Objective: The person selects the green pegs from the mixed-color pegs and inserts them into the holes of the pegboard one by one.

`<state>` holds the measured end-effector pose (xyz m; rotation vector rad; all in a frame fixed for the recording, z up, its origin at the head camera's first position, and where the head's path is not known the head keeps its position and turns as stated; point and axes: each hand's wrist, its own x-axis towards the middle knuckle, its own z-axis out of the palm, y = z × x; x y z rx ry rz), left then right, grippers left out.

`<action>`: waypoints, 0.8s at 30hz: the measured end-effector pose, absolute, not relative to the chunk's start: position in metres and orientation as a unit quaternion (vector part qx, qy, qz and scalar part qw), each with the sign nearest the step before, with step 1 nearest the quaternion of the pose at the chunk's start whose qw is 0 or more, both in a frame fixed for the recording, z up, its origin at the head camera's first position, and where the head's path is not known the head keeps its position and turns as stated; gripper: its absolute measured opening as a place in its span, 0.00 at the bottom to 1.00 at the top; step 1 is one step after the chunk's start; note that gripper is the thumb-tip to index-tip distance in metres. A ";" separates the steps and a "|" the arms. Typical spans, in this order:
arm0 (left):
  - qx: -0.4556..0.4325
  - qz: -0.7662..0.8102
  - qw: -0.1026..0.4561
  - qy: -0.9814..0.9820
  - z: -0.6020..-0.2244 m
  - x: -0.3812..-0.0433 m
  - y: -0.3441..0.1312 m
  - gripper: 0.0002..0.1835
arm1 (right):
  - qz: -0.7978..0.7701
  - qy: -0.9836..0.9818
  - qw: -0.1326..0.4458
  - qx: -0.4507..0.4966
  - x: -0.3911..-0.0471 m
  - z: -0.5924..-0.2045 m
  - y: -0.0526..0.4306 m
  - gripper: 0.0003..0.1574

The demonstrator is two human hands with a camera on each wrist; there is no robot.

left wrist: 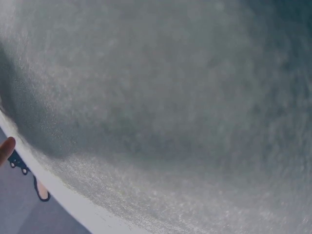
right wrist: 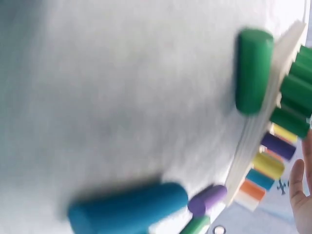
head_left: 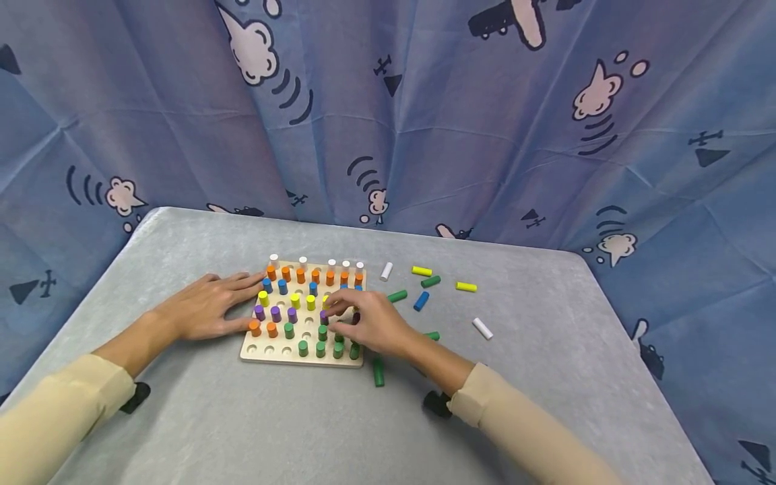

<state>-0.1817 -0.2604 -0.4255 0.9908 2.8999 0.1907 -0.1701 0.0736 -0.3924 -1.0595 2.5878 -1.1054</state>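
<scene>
Head view: both hands are working at a wooden pegboard (head_left: 278, 357) on a grey tabletop (head_left: 242, 417).
Left hand (head_left: 203, 306) is lying spread, fingers extended, at the board's left edge, its thumb reaching an orange peg (head_left: 254, 329). Right hand (head_left: 372, 320) is curving narrowly, thumb and index fingertips sitting beside a standing purple peg (head_left: 324, 317); cannot tell whether they are pinching it. Loose pegs, including a blue peg (head_left: 421, 300), are lying right of the board.
</scene>
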 end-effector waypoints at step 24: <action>0.324 0.065 0.031 0.943 -0.423 -0.180 -0.260 0.41 | -0.325 0.928 -0.006 -0.180 -0.236 -0.392 0.187 0.24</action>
